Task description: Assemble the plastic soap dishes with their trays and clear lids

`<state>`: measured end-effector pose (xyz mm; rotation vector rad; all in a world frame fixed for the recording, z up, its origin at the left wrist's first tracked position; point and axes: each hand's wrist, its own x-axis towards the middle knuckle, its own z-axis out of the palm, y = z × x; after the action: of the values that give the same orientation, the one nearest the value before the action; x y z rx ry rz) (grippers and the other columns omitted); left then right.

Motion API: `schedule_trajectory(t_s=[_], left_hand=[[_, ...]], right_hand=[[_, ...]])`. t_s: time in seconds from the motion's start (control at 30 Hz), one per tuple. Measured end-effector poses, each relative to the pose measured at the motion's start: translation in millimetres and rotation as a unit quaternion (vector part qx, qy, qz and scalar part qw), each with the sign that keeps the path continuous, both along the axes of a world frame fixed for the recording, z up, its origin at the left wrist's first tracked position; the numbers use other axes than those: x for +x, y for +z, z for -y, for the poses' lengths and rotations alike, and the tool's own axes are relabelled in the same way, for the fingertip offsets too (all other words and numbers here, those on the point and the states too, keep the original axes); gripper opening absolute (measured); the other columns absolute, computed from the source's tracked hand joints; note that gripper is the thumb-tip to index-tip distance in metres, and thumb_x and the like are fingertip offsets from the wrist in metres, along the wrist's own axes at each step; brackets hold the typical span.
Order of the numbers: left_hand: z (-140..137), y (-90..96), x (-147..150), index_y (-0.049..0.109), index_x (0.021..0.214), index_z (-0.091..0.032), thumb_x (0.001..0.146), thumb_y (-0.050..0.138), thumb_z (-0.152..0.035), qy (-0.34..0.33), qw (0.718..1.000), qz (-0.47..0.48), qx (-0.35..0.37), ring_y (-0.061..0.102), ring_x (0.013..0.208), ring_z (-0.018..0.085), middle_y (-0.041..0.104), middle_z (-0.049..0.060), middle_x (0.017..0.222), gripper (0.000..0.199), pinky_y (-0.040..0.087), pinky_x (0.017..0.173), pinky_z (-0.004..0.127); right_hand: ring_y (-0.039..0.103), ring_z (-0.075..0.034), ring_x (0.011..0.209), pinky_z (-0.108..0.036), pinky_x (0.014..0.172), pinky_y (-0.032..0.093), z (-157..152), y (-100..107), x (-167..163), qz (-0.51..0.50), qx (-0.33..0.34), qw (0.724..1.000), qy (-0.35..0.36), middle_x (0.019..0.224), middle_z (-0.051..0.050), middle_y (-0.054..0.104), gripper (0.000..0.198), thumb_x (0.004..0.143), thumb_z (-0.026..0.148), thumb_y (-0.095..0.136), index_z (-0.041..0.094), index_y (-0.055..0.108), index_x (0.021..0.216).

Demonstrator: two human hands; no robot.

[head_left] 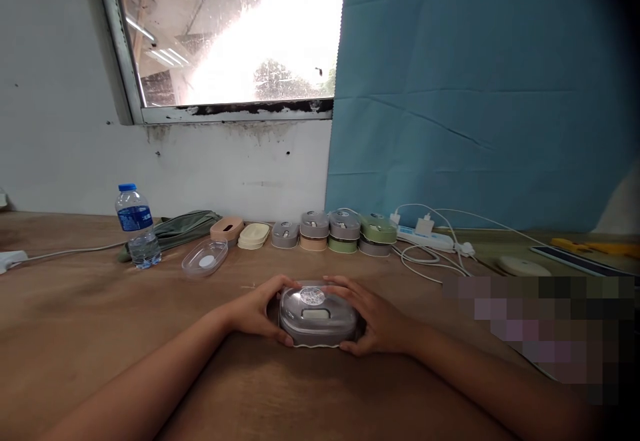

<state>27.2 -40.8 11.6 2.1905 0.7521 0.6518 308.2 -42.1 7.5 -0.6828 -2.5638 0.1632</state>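
Observation:
A grey oval box (320, 334) with a see-through lid sits on the table in front of me, a round silvery sticker and a pale rectangular insert showing at its top. My left hand (257, 311) grips its left end, thumb low at the near corner and fingers over the far edge. On the opposite end, my right hand (377, 319) holds it the same way, its fingertips resting near the sticker. The box's far side is hidden.
Along the wall stand stacked grey and green lidded boxes (345, 224), cream parts (254, 235), a peach box part (227, 229) and a clear lid (205, 258). A water bottle (137, 228) is at left. A power strip (425, 236) with cables lies at right.

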Motion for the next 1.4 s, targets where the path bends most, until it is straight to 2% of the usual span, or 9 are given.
schedule_trajectory(t_s=[0.1, 0.2, 0.37, 0.53, 0.8, 0.93, 1.13, 1.27, 1.4], left_hand=[[-5.3, 0.4, -7.6, 0.039, 0.12, -0.023, 0.049, 0.081, -0.028, 0.012, 1.0, -0.002, -0.023, 0.046, 0.111, 0.025, 0.048, 0.007, 0.121, 0.083, 0.036, 0.094, 0.037], [-12.0, 3.9, -18.8, 0.038, 0.12, -0.022, 0.051, 0.08, -0.031, 0.036, 0.999, -0.006, -0.038, 0.047, 0.111, 0.024, 0.047, 0.007, 0.121, 0.081, 0.035, 0.096, 0.037], [-19.4, 6.3, -32.9, 0.037, 0.12, -0.021, 0.054, 0.076, -0.04, 0.165, 0.986, -0.014, -0.014, 0.041, 0.117, 0.028, 0.04, 0.011, 0.128, 0.079, 0.03, 0.099, 0.042], [-17.5, 3.9, -33.3, 0.033, 0.125, -0.02, 0.054, 0.075, -0.043, 0.182, 0.982, -0.044, -0.003, 0.028, 0.126, 0.03, 0.032, 0.013, 0.134, 0.085, 0.023, 0.104, 0.042], [-12.9, 9.2, -27.4, 0.035, 0.11, -0.019, 0.055, 0.075, -0.04, 0.126, 0.989, -0.075, 0.003, 0.042, 0.111, 0.024, 0.043, 0.008, 0.117, 0.072, 0.034, 0.095, 0.036], [-8.9, 7.8, -21.8, 0.037, 0.101, -0.019, 0.05, 0.077, -0.043, 0.167, 0.979, -0.111, 0.018, 0.044, 0.102, 0.025, 0.044, 0.007, 0.107, 0.068, 0.038, 0.088, 0.038], [1.5, 6.4, -1.8, 0.028, 0.118, -0.024, 0.052, 0.073, -0.053, 0.226, 0.97, -0.077, -0.039, 0.037, 0.117, 0.031, 0.038, 0.011, 0.125, 0.085, 0.031, 0.097, 0.043], [3.8, 4.4, 13.3, 0.026, 0.117, -0.022, 0.065, 0.062, -0.055, 0.277, 0.958, 0.003, -0.069, 0.04, 0.118, 0.026, 0.04, 0.013, 0.125, 0.071, 0.032, 0.099, 0.037], [7.4, 5.0, 21.9, 0.033, 0.108, -0.02, 0.063, 0.065, -0.05, 0.299, 0.953, 0.034, -0.042, 0.045, 0.111, 0.025, 0.044, 0.012, 0.118, 0.062, 0.036, 0.095, 0.036]], right_hand=[[0.038, -0.03, 0.121, -0.044, 0.098, 0.034, -0.2, 0.1, -0.2, -0.016, 0.01, 1.0, -0.02, 0.134, -0.014, 0.035, 0.083, 0.061, 0.039, 0.07, 0.022, 0.03, 0.131], [0.043, -0.027, 0.118, -0.043, 0.098, 0.036, -3.9, -1.3, 1.5, -0.048, -0.024, 0.996, -0.077, 0.129, -0.012, 0.042, 0.068, 0.068, 0.031, 0.064, 0.021, 0.032, 0.127], [0.046, -0.027, 0.113, -0.044, 0.096, 0.038, -14.7, -3.7, 7.4, -0.038, -0.072, 0.984, -0.159, 0.123, -0.012, 0.048, 0.05, 0.075, 0.03, 0.056, 0.018, 0.04, 0.121], [0.051, -0.026, 0.104, -0.041, 0.091, 0.041, -17.4, -2.9, 9.4, -0.012, -0.075, 0.986, -0.15, 0.111, -0.009, 0.056, 0.035, 0.076, 0.029, 0.055, 0.019, 0.051, 0.109], [0.05, -0.026, 0.103, -0.041, 0.091, 0.04, -18.5, -2.7, 10.7, 0.004, -0.067, 0.987, -0.148, 0.11, -0.009, 0.055, 0.034, 0.078, 0.031, 0.054, 0.019, 0.052, 0.11], [0.05, -0.026, 0.103, -0.041, 0.091, 0.039, -18.8, -3.4, 11.4, 0.009, -0.064, 0.987, -0.148, 0.111, -0.01, 0.055, 0.036, 0.078, 0.031, 0.054, 0.018, 0.051, 0.112], [0.05, -0.025, 0.104, -0.038, 0.09, 0.04, -17.1, -2.7, 10.3, 0.013, -0.066, 0.986, -0.154, 0.113, -0.01, 0.055, 0.038, 0.078, 0.03, 0.053, 0.018, 0.05, 0.114], [0.05, -0.025, 0.105, -0.037, 0.091, 0.039, -16.7, -1.9, 9.3, 0.015, -0.062, 0.986, -0.151, 0.113, -0.009, 0.055, 0.037, 0.078, 0.029, 0.053, 0.018, 0.051, 0.114], [0.049, -0.025, 0.105, -0.037, 0.092, 0.038, -16.4, -1.7, 8.8, 0.018, -0.059, 0.987, -0.15, 0.114, -0.01, 0.055, 0.038, 0.078, 0.029, 0.053, 0.017, 0.05, 0.114]])
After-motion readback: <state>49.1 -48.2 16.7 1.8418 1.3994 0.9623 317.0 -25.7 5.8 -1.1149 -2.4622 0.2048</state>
